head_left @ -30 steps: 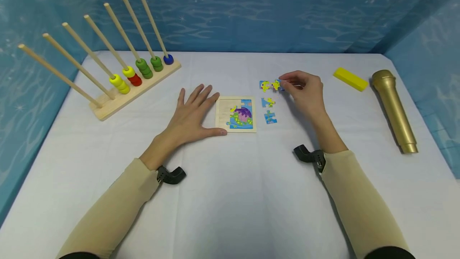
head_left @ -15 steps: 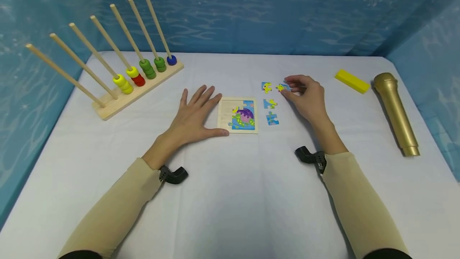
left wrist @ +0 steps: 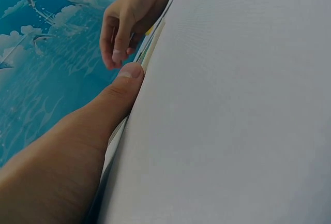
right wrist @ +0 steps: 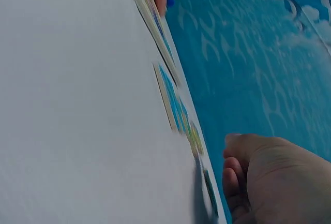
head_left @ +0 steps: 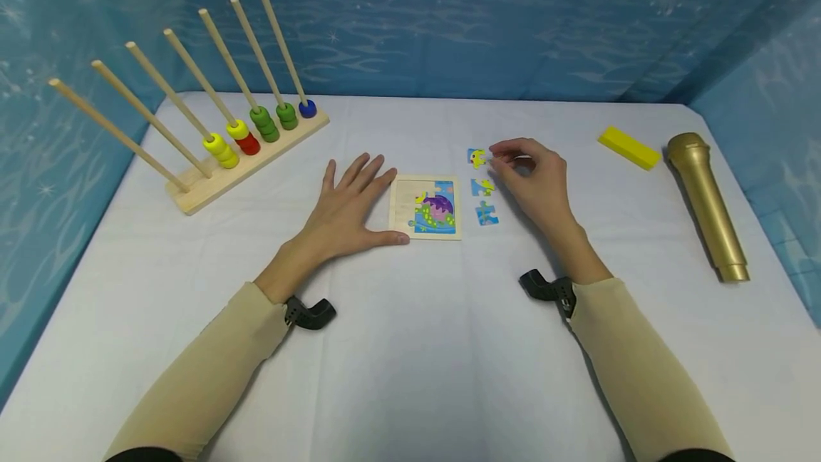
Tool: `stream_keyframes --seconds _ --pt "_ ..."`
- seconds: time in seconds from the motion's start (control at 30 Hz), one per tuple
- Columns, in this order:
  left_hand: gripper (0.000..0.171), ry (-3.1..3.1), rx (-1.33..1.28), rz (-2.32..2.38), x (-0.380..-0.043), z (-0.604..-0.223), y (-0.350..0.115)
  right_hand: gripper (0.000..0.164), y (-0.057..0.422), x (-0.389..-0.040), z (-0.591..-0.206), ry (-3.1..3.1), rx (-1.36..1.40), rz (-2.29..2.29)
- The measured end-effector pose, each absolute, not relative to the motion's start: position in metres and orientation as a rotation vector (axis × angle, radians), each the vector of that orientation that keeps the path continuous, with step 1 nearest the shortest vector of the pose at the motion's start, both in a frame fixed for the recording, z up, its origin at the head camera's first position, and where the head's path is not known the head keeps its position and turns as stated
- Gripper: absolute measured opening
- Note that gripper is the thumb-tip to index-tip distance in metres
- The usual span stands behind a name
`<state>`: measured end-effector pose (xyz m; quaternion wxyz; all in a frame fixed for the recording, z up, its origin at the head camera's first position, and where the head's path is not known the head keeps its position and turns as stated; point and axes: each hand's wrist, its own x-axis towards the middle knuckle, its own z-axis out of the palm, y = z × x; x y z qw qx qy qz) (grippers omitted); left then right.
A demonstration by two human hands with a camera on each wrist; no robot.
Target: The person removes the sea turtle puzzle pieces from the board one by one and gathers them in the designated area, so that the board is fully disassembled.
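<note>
My left hand (head_left: 349, 209) lies spread on the cloth, thumb at the near left corner of a small wooden puzzle board (head_left: 403, 205) and index finger at its far left corner. A partly assembled picture with a purple and pink shape fills the board's right side. My right hand (head_left: 535, 177) is over the table with thumb and index fingertips close together, right beside a blue and yellow puzzle piece (head_left: 477, 157). I cannot tell whether it pinches a piece. Nearer me lie a second blue and yellow piece (head_left: 477, 188) and a mostly blue piece (head_left: 487, 214).
A wooden bead stand (head_left: 250, 159) with tall pegs and coloured beads stands at the back left. To the right lie a yellow block (head_left: 628, 147) and a gold microphone-shaped object (head_left: 708, 205). Blue printed curtains (head_left: 449, 27) enclose the white table.
My right hand drew a puzzle piece away to the right from the one beside it, then came back left. That piece is now out of sight in the head view. My left hand stays.
</note>
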<state>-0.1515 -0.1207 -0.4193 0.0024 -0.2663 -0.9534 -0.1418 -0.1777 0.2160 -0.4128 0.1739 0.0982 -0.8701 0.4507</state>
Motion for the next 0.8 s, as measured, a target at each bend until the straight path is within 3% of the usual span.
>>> stream_keyframes --seconds 0.33,0.53,0.8 --pt "0.117 -2.991 -0.835 -0.45 -0.152 -0.42 -0.121 0.014 0.186 -0.163 -0.409 -2.582 0.485 1.335" --pt "0.116 -2.987 -0.843 -0.444 -0.152 -0.42 -0.122 0.022 0.168 -0.156 -0.409 -2.657 0.692 1.291" --pt "0.116 -2.987 -0.848 -0.43 -0.152 -0.419 -0.122 0.033 0.159 -0.152 -0.41 -2.727 0.747 1.176"
